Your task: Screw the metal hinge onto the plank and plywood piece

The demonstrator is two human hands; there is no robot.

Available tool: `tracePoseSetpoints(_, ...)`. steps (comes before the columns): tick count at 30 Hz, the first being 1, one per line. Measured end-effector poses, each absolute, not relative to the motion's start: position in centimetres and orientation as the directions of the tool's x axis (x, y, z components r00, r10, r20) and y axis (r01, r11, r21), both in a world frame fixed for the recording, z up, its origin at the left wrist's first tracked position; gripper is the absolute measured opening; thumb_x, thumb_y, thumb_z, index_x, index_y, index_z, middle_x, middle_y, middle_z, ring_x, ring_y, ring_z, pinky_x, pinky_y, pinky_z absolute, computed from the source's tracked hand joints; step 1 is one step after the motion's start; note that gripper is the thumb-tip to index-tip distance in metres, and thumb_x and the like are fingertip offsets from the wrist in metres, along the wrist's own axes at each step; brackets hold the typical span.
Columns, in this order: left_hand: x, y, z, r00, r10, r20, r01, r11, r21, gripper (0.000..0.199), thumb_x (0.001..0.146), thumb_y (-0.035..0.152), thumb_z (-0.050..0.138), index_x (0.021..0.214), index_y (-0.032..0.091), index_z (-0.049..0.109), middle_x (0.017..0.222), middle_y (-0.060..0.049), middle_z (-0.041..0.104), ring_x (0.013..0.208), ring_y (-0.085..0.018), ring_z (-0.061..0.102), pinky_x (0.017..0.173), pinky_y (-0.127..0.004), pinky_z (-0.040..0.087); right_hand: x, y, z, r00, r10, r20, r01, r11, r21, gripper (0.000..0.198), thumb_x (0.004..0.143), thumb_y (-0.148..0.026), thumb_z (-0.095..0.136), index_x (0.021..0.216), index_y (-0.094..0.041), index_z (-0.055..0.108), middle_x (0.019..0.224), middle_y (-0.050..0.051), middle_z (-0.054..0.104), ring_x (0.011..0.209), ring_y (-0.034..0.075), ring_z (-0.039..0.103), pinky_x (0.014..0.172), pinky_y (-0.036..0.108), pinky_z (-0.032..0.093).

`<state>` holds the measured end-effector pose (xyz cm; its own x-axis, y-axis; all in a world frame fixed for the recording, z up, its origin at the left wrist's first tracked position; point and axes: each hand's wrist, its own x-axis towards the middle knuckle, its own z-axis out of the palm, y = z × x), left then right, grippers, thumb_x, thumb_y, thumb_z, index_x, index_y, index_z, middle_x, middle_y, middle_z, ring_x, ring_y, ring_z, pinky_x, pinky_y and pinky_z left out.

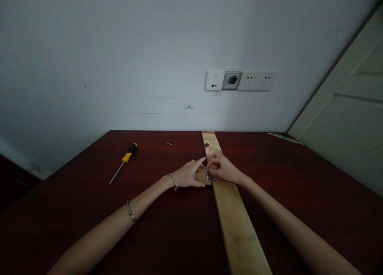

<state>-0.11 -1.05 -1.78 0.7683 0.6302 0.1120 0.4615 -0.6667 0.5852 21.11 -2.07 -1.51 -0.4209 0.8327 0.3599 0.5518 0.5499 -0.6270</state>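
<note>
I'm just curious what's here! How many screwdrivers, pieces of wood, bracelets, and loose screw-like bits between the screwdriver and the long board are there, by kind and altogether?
Screwdriver: 1
Pieces of wood: 2 (long board, small block)
Bracelets: 2 (wrist bracelet, forearm bracelet)
Loose screw-like bit: 1
Total: 6

Ref. L forearm [152, 198]: is carrying 2 silver-col. bands. Item 1, wrist bracelet [173, 181]: is encircling the wrist next to L hand [189, 174], is presenting a textured, chain-like surface, w/ a small bit projecting at the lower end. Item 2, forearm bangle [130, 212]: is sitting further up, well apart fr. item 1, is presenting a slimmer, smoother profile w/ a small raised detail approx. mid-band. R forearm [278, 211]: is showing bare. Fine detail, e.g. clasp type, is proving too small to ID.
</note>
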Motion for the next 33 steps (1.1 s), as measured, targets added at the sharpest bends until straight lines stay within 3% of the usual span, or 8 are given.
tracePoseSetpoints(11,-0.1,-1.02,-1.83,0.765,0.629,0.138,0.45,-0.675,0.585,0.1,0.064,0.036,0.078,0.145,0.021,0.02,0.126,-0.014,0.052,0.112,-0.029,0.05,0.098,-0.047,0.037,20.98,-2.29,-1.14,-0.438,0.825,0.358,0.541,0.56,-0.628,0.006,0.071,-0.015,0.064,0.071,-0.021,0.065,0.092,0.003,0.056,0.091,0.018,0.056,0.088,0.038,0.045)
tracePoseSetpoints(16,-0.05,-1.14,-1.73,0.762,0.634,0.132,0.457,-0.671,0.584,0.1,0.064,0.034,0.078,0.145,0.017,0.021,0.126,-0.016,0.051,0.112,-0.029,0.049,0.099,-0.046,0.036,21.1,-2.24,-1.12,-0.453,0.819,0.351,0.537,0.565,-0.626,0.004,0.072,-0.016,0.064,0.072,-0.021,0.065,0.093,0.004,0.055,0.091,0.018,0.056,0.087,0.038,0.045)
tracePoseSetpoints(33,0.02,-1.28,-1.61,0.755,0.64,0.144,0.453,-0.668,0.591,0.096,0.064,0.035,0.077,0.142,0.019,0.024,0.125,-0.014,0.052,0.11,-0.029,0.05,0.098,-0.047,0.037,21.27,-2.12,-1.2,-0.471,0.81,0.349,0.526,0.575,-0.626,0.004,0.073,-0.016,0.065,0.073,-0.021,0.064,0.093,0.003,0.055,0.091,0.018,0.056,0.086,0.036,0.046)
